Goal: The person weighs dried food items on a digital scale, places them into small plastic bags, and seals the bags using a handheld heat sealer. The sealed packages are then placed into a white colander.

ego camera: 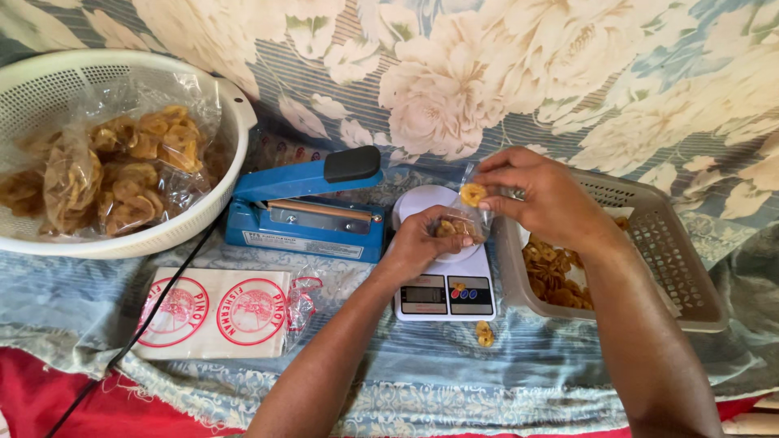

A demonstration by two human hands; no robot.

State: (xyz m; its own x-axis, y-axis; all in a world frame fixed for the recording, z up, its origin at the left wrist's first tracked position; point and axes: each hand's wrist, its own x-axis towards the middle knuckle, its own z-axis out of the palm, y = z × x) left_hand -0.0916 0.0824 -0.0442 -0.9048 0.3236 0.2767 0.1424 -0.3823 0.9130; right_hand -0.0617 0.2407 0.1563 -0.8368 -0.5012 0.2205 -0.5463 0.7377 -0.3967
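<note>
Mid-fill. The left hand point(418, 243) is closed around a small clear bag point(461, 225), holding it upright over the round pan of the white kitchen scale point(445, 285); cannot tell whether the bag rests on the pan or hangs just above it. The right hand point(537, 195) pinches one banana chip point(473, 194) between its fingertips, right at the bag's open mouth. The bag looks only partly filled, a few chips at the bottom, and its top is unsealed.

Done so far, judging by the layout: several filled bags of chips point(122, 166) sit in the white basket point(235, 105) at the cloth's far left corner.

Left: loose chips remain in the grey tray point(690, 284) at the right edge, touching the scale. The blue heat sealer point(304, 212) stands just left of the scale, arm raised, nothing in it. A stack of printed labels point(215, 312) lies near the front edge, with an empty bag point(304, 292) beside it. One stray chip point(484, 332) lies on the cloth just in front of the scale.
</note>
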